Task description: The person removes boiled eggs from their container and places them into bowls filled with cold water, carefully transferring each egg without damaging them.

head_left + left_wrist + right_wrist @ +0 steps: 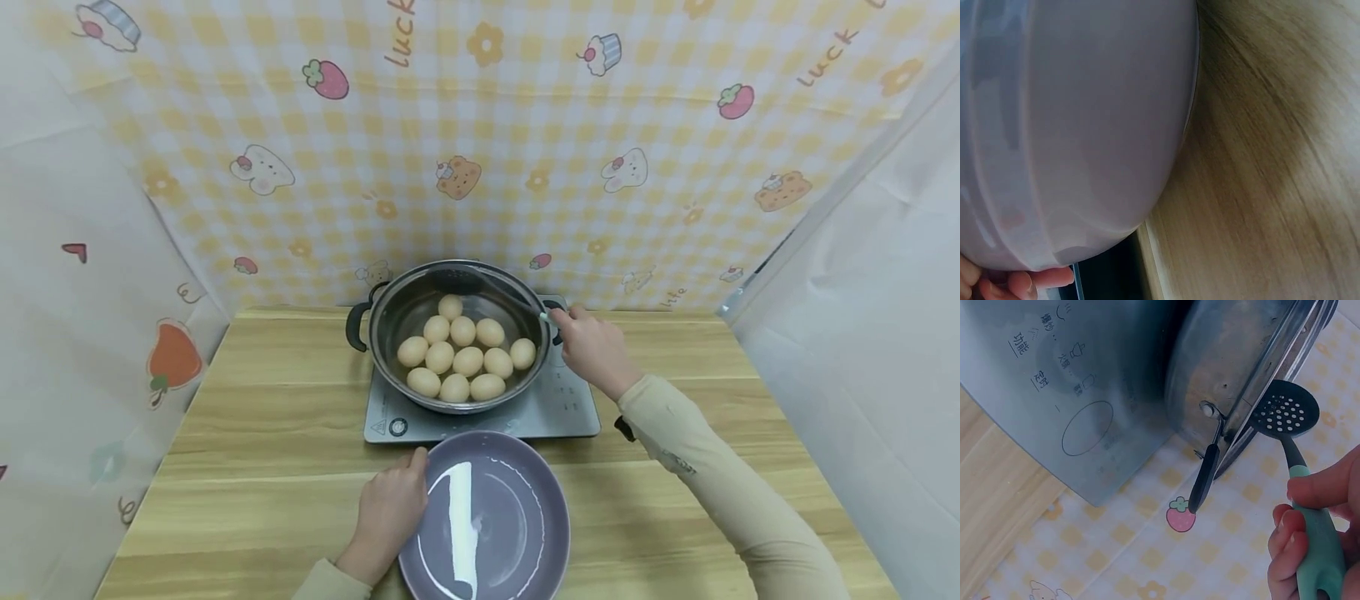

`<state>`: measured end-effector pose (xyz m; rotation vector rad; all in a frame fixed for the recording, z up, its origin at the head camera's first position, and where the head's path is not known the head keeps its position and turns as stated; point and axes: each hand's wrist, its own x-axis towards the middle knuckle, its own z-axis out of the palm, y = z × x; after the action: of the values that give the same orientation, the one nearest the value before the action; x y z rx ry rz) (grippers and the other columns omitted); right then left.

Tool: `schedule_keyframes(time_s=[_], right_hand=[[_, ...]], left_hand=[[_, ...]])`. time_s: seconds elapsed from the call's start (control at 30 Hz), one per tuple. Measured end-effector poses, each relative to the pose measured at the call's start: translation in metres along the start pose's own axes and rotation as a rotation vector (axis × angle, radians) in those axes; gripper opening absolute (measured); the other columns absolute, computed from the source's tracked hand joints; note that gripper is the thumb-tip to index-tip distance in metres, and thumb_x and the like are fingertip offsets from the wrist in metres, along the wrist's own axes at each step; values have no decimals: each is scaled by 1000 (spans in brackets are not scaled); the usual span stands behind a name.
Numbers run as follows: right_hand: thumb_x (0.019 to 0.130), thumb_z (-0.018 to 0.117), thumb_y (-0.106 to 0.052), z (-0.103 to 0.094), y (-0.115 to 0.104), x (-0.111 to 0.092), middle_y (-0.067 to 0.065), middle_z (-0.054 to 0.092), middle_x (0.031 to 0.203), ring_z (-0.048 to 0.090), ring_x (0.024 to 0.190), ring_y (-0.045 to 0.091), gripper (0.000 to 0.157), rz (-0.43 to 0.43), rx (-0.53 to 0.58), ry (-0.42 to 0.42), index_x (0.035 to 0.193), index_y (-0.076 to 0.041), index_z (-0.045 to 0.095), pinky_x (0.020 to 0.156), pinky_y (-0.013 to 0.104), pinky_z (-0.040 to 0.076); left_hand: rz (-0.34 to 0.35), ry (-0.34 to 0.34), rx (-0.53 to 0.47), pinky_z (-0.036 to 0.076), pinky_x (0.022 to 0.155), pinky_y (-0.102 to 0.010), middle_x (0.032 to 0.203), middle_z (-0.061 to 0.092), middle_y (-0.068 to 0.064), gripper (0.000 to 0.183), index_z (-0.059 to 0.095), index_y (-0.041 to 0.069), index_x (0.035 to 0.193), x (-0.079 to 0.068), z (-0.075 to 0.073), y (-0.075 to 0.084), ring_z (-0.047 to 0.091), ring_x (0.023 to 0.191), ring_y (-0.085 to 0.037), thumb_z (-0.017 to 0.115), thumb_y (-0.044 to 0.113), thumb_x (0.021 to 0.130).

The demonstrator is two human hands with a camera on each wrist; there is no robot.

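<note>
My right hand (600, 352) grips the green handle of a black skimmer (1288, 411). In the head view its dark perforated head reaches over the far inside of a steel pot (387, 333). Several pale brown eggs (468, 361) lie together in the pot, below and nearer than the skimmer head. My left hand (390, 510) holds a round purple-grey plate (517, 508) by its left rim, in front of the pot. From the left wrist, the plate's underside (1104, 125) fills much of the view, with fingertips (1022, 284) at its edge. Nothing lies on the visible part of the plate.
The pot stands on a flat grey induction cooker (573, 408) on a wooden table (262, 467). Black side handles (357, 327) stick out from the pot. A yellow checked cloth (525, 208) hangs behind, and white sheets (847, 275) flank both sides.
</note>
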<state>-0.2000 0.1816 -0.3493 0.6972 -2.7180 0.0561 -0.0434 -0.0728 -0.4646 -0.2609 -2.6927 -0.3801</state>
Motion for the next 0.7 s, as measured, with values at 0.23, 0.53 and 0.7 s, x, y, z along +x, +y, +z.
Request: schedule_keyframes(time_s=[0.23, 0.53, 0.7], right_hand=[[79, 55, 0, -1, -2, 0, 12, 59, 73, 31, 36, 12, 32, -19, -18, -21, 110, -6, 61, 33, 25, 23], [81, 54, -3, -1, -8, -3, 6, 49, 58, 32, 38, 11, 27, -60, -4, -54, 107, -5, 62, 33, 24, 26], [82, 50, -3, -1, -12, -5, 3, 45, 55, 30, 38, 10, 27, -64, -5, -60, 105, -5, 63, 33, 24, 24]], left_hand=[[6, 4, 5, 33, 33, -31, 57, 53, -6, 10, 54, 4, 81, 1, 0, 0, 48, 38, -21, 61, 5, 74], [3, -26, 9, 33, 33, -30, 58, 53, -5, 12, 55, 5, 82, 1, 1, -1, 48, 39, -20, 62, 4, 73], [4, -21, 8, 33, 33, -29, 58, 54, -5, 11, 54, 5, 81, 1, 2, -1, 49, 39, -20, 61, 4, 72]])
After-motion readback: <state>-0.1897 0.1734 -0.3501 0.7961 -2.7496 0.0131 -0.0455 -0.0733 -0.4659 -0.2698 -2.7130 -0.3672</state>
